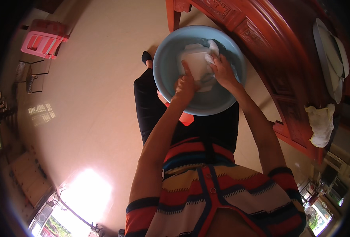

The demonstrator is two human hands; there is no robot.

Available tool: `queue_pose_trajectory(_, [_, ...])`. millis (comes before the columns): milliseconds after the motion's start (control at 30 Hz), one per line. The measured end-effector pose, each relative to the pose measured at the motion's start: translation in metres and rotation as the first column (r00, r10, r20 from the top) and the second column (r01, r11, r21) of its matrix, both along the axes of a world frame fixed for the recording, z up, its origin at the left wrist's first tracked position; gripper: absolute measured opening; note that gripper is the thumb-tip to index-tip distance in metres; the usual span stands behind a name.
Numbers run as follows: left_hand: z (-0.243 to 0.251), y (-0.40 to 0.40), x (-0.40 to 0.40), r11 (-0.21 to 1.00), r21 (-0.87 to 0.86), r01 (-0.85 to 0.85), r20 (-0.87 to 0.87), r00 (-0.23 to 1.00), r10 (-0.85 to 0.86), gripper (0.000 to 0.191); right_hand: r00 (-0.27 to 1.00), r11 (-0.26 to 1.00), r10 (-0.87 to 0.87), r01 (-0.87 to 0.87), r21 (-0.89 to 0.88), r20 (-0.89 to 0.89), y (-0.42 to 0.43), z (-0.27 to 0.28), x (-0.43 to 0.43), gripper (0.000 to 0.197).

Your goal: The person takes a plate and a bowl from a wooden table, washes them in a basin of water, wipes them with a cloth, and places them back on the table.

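Observation:
A light-blue plastic basin point(165, 89) of water sits in front of me, over my lap. My left hand point(185, 86) grips the near left edge of a white, flat, squarish piece point(194, 63) inside it, one finger laid along its surface. My right hand point(222, 71) is closed on a wet white cloth point(213, 49) at the right side of the piece. The piece is slightly blurred, so I cannot tell its exact kind. Other pale shapes under the water are unclear.
A carved reddish wooden table point(252, 32) curves along the right. On it lie several white curved flat pieces point(329, 59), and a pale cloth point(321, 124) hangs at its edge. A pink plastic stool point(44, 40) and a metal-framed rack point(32, 75) stand on the left floor.

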State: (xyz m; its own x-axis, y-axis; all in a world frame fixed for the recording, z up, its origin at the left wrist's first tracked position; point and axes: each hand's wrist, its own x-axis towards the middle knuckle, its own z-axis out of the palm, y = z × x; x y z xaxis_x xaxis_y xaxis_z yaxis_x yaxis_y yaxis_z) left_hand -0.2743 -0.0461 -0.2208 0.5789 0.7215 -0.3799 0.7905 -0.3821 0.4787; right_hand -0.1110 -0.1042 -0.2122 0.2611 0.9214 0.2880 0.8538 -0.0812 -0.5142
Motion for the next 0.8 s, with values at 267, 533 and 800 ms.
queue_pose_trajectory(267, [0.006, 0.001, -0.003, 0.999, -0.039, 0.029, 0.062, 0.998, -0.027, 0.110, 0.941, 0.998, -0.003, 0.023, -0.054, 0.340, -0.034, 0.014, -0.060, 0.030])
queue_pose_trajectory(533, [-0.010, 0.003, -0.003, 1.000, 0.020, 0.009, -0.010, 1.000, -0.009, 0.097, 0.951, 0.961, 0.272, -0.275, -0.003, 0.150, -0.018, -0.008, -0.044, 0.023])
queue_pose_trajectory(800, [-0.002, -0.002, -0.007, 1.000, -0.025, -0.018, 0.130, 0.991, 0.021, 0.115, 0.956, 0.965, 0.010, -0.087, -0.248, -0.294, -0.037, -0.001, 0.000, 0.014])
